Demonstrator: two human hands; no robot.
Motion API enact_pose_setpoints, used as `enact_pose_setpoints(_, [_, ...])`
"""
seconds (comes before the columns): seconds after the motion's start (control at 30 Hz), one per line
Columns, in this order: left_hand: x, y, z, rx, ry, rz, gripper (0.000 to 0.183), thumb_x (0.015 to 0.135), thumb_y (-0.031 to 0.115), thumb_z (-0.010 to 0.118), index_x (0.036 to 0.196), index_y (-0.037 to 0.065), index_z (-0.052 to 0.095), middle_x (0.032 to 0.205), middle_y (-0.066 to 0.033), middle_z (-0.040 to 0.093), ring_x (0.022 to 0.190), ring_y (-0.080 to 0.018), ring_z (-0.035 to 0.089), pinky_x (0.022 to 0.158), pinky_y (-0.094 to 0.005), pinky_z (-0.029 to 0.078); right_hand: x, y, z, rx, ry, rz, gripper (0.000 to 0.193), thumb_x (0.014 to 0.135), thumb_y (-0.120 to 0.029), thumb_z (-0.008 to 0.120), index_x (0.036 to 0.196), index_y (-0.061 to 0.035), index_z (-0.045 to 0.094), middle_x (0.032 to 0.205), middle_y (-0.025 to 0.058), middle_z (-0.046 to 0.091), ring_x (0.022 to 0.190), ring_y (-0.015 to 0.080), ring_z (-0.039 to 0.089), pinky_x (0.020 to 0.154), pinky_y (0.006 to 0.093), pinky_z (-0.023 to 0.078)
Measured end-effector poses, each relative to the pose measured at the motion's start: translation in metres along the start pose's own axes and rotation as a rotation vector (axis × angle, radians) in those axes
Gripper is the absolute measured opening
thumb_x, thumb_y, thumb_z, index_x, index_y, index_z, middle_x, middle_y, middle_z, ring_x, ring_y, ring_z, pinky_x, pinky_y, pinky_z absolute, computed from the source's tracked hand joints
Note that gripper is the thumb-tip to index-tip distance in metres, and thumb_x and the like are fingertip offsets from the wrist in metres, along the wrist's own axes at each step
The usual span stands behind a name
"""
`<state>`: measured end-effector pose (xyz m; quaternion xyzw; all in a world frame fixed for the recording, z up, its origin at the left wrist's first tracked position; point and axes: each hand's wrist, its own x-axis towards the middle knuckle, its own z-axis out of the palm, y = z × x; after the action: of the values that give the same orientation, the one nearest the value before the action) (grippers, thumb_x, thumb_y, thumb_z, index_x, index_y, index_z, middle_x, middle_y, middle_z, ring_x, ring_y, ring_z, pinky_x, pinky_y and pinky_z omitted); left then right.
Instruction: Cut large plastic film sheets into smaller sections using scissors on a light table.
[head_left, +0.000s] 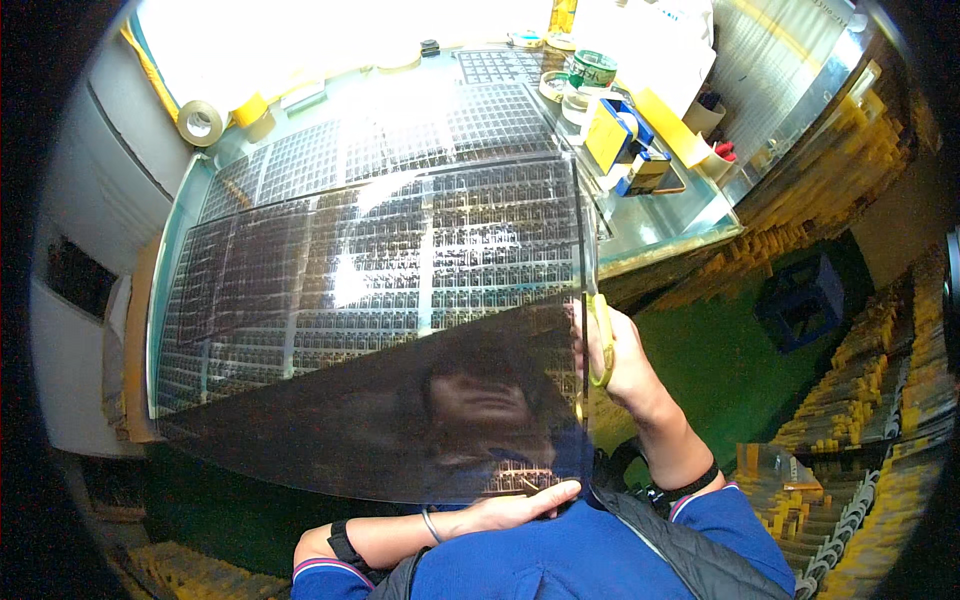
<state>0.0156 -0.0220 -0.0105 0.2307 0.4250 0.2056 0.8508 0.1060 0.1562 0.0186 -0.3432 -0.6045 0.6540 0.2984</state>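
Note:
A large dark see-through film (350,440) printed with rows of small circuit-like patterns lies over the bright glass-topped light table (680,222), its near part hanging past the edge toward my body. My right hand (630,365) is closed round the yellow handles of a pair of scissors (602,340) at the film's right edge. The scissor blades point away from me along that edge; how far apart they are cannot be made out. At the film's near edge, my left hand (525,507) grips it with the thumb on top, the other fingers hidden underneath.
A tape roll (200,123) sits at the table's far left corner. On the right stand a blue and yellow tape dispenser (625,140) and a green roll (592,70). Shelving with many yellow pieces (850,430) lines the right side, near a blue crate (800,305).

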Motion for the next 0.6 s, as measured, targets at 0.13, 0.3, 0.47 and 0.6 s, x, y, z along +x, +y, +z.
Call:
enact_pose_setpoints(0.13, [-0.001,0.004,0.000,0.050,0.004,-0.074,0.038,0.090,0.039,0.041,0.108,0.010,0.057,0.079,0.0070,0.049,0.070,-0.0039,0.042,0.065,-0.0181,0.038,0.003,0.005,-0.008,0.003,-0.082,0.001,0.011,0.085,-0.021,0.051,0.089,-0.0102,0.050,0.066,-0.0057,0.045,0.053,0.0040,0.045,0.044,0.0188,0.038])
enact_pose_setpoints(0.3, [0.006,-0.001,-0.003,0.044,0.006,-0.080,0.038,0.091,0.035,0.039,0.111,0.007,0.055,0.086,0.0038,0.053,0.077,-0.0053,0.045,0.072,-0.0184,0.040,0.010,0.003,-0.014,-0.008,-0.043,-0.040,0.012,0.084,-0.021,0.052,0.090,-0.0104,0.050,0.066,-0.0057,0.044,0.053,0.0039,0.045,0.045,0.0186,0.039])
enact_pose_setpoints(0.47, [0.021,-0.018,-0.006,-1.033,-0.707,-0.040,0.044,0.093,0.032,0.034,0.121,-0.001,0.042,0.111,-0.0027,0.050,0.103,-0.0101,0.045,0.092,-0.0192,0.034,0.018,0.000,-0.018,-0.006,-0.049,-0.096,0.013,0.084,-0.021,0.053,0.090,-0.0104,0.050,0.067,-0.0060,0.045,0.053,0.0035,0.045,0.046,0.0181,0.039])
enact_pose_setpoints(0.6, [0.045,-0.068,-0.025,-1.493,-0.892,-0.214,0.045,0.093,0.031,0.033,0.123,-0.002,0.040,0.115,-0.0031,0.049,0.106,-0.0106,0.044,0.095,-0.0188,0.033,0.016,-0.004,-0.016,0.068,-0.080,-0.091,0.014,0.082,-0.020,0.054,0.091,-0.0104,0.049,0.067,-0.0065,0.044,0.054,0.0032,0.045,0.046,0.0178,0.039])
